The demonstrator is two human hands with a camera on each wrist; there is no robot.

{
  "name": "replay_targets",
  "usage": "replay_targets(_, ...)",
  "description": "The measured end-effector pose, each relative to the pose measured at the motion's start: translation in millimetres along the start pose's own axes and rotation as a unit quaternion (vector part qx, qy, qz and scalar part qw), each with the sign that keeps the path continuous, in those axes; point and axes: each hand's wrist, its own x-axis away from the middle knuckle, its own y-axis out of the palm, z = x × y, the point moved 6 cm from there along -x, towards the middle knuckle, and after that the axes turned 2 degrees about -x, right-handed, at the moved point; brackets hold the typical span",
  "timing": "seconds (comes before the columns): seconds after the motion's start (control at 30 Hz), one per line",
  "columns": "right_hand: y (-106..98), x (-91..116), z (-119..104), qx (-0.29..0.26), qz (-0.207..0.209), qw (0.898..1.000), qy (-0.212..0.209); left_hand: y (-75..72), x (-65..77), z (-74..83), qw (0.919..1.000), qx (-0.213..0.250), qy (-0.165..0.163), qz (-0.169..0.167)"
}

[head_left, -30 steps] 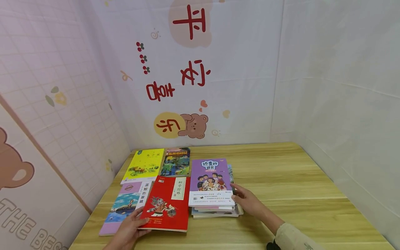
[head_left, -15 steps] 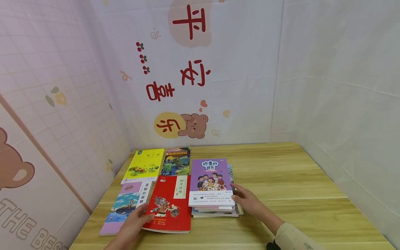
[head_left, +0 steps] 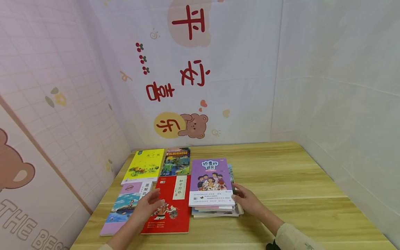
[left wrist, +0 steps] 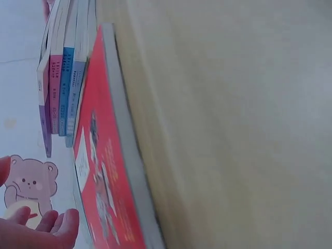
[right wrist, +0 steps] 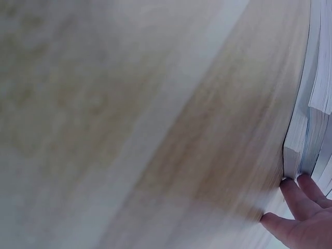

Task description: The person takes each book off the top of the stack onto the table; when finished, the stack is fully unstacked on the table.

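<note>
My left hand (head_left: 146, 208) hovers over the left edge of a red book (head_left: 178, 220) lying flat on the table, its fingers loosely bent with nothing between them. The left wrist view shows its fingers (left wrist: 67, 226) apart from the cover. To the right of the red book stands a stack of books, a purple one (head_left: 212, 173) on top. At that stack's right side rests my right hand (head_left: 248, 201). In the right wrist view its fingertips (right wrist: 290, 189) touch the ends of the lower books (right wrist: 294, 150).
A yellow book (head_left: 148, 161) and a dark green picture-covered book (head_left: 178, 165) lie behind the red one. Left of it is a blue-and-lilac book (head_left: 122, 208), partly covered by my left forearm. Cloth walls (head_left: 247, 104) stand around the wooden table (head_left: 287, 173).
The red book has been slid slightly right and straightened beside the stack. My left hand has let go of it and lifted up and away from the person. The right hand stays put.
</note>
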Motion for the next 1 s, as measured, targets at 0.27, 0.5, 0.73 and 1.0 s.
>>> replay_targets(0.27, -1.0, 0.8, -7.7, -0.001, 0.012, 1.000, -0.006, 30.3, -10.5, 21.5, 0.9991, 0.013, 0.029, -0.029)
replay_targets(0.5, -1.2, -2.1, -13.0, -0.014, 0.025, 1.000, -0.006, 60.7, -19.1, 31.1, 0.9977, 0.009, 0.038, -0.055)
replay_targets(0.73, 0.2, -4.3, -9.6, -0.022, 0.035, 0.999, 0.003, 77.8, -24.8, 33.0, 0.9963, 0.024, 0.042, -0.071)
replay_targets(1.0, 1.6, -4.1, -6.7, -0.030, 0.039, 0.999, 0.007, 83.1, -27.4, 27.9, 0.9949, 0.033, 0.043, -0.085)
